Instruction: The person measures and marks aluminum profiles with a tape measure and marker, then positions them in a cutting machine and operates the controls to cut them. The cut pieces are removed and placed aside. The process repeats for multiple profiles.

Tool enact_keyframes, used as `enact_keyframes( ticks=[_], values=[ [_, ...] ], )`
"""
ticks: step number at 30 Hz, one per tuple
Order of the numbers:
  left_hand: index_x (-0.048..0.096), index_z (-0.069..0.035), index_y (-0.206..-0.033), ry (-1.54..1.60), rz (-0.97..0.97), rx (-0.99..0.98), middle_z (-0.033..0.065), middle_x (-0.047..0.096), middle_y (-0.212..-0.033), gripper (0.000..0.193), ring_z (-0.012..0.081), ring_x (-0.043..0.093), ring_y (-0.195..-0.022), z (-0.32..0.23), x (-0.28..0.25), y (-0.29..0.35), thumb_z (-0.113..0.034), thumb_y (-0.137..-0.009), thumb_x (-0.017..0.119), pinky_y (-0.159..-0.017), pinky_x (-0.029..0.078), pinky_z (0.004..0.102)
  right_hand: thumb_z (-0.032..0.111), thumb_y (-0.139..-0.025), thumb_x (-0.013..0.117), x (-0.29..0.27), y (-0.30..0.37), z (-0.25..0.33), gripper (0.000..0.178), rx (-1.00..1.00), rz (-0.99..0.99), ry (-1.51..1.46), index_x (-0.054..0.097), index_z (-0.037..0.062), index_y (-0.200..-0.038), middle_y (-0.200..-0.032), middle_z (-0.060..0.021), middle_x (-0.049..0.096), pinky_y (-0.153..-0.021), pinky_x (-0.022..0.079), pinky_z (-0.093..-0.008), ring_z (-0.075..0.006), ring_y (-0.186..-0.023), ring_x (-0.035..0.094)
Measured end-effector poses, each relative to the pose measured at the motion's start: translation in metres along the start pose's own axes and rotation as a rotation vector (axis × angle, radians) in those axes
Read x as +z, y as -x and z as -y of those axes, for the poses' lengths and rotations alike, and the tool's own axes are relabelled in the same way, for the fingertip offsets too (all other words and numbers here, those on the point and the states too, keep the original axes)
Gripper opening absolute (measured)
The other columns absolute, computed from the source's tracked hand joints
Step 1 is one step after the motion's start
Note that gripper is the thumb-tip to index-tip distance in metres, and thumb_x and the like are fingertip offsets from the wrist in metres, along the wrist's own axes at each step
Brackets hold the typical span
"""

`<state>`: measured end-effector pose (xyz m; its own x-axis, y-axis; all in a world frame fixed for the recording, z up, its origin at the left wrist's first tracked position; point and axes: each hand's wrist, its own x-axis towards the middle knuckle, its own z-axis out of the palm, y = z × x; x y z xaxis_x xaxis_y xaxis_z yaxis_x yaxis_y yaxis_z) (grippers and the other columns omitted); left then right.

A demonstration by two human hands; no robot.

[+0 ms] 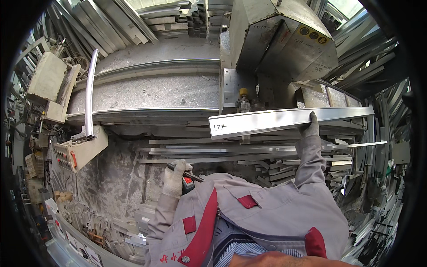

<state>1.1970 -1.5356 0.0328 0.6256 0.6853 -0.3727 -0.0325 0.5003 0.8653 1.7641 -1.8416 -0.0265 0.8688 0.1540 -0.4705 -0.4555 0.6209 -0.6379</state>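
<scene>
My right hand (312,128), in a glove with dark fingertips, grips a long silver aluminium profile (262,120) near its right half. One dark finger lies over its upper face, and the other fingers are hidden beneath. Handwritten black marks show at the profile's left end. Close to my body, my left hand (174,178), in a pale glove, is closed around a black marker pen (195,178). A red and black tape measure (188,184) sits right beside that hand; whether the hand holds it too I cannot tell.
Behind the profile stands a saw machine with a large metal hood (284,49). A bed strewn with metal chips (155,92) extends left, crossed by a curved white strip (90,91). A control box (73,153) stands at left. Offcuts (284,171) lie stacked below the profile.
</scene>
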Motion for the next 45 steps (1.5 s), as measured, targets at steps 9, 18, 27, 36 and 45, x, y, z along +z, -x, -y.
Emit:
enact_keyframes(
  ticks=[9,18,27,36,45],
  values=[
    [0.073,0.0,-0.111,-0.166,0.147,-0.036,0.0078,0.075,-0.105,0.014,0.0135,0.067,-0.092,-0.006,0.023,-0.009,-0.01,-0.103,0.067,-0.086,0.055,0.0314,0.027,-0.102,0.074,0.071,0.129,-0.101,0.031,0.196,0.078,0.0,0.068,0.009,-0.127,-0.123,-0.007,0.074,-0.097,0.063,-0.0594,-0.0313,-0.115,0.072],
    [0.072,0.006,-0.128,-0.282,0.072,0.131,0.0128,0.072,-0.127,0.033,0.0207,0.066,-0.114,-0.014,-0.022,0.004,-0.018,-0.107,0.066,-0.108,0.051,0.0376,0.014,-0.098,0.075,0.121,0.311,-0.253,0.021,0.626,0.287,-0.007,0.071,0.0022,-0.114,-0.109,-0.0102,0.076,-0.1,0.062,-0.0506,-0.0296,-0.105,0.074],
    [0.07,-0.001,-0.104,-0.105,-0.333,0.033,0.0103,0.073,-0.098,0.057,0.0181,0.069,-0.088,-0.021,-0.081,0.04,-0.055,-0.111,0.054,-0.083,0.059,0.0345,0.016,-0.097,0.078,0.12,0.36,-0.316,0.024,0.744,0.316,0.08,0.071,0.0033,-0.116,-0.112,-0.0096,0.075,-0.101,0.06,-0.0465,-0.0272,-0.106,0.073],
    [0.066,-0.005,-0.095,0.105,-0.416,-0.112,0.0087,0.068,-0.084,0.053,0.0192,0.065,-0.071,-0.009,-0.105,0.04,-0.057,-0.107,0.06,-0.067,0.057,0.0339,0.024,-0.096,0.081,0.111,0.371,-0.317,0.018,0.893,0.311,0.411,0.073,0.0074,-0.1,-0.092,-0.0057,0.072,-0.072,0.059,-0.0368,-0.0231,-0.08,0.07],
    [0.062,-0.007,-0.09,0.126,-0.583,-0.045,0.0048,0.061,-0.086,0.047,0.0188,0.063,-0.078,0.0,-0.098,0.046,-0.052,-0.101,0.07,-0.073,0.056,0.0349,0.015,-0.081,0.079,0.098,0.318,-0.136,0.043,-0.369,1.005,1.558,0.068,0.0095,-0.122,-0.102,-0.0083,0.073,-0.085,0.061,-0.0357,-0.0288,-0.096,0.073]
  ],
)
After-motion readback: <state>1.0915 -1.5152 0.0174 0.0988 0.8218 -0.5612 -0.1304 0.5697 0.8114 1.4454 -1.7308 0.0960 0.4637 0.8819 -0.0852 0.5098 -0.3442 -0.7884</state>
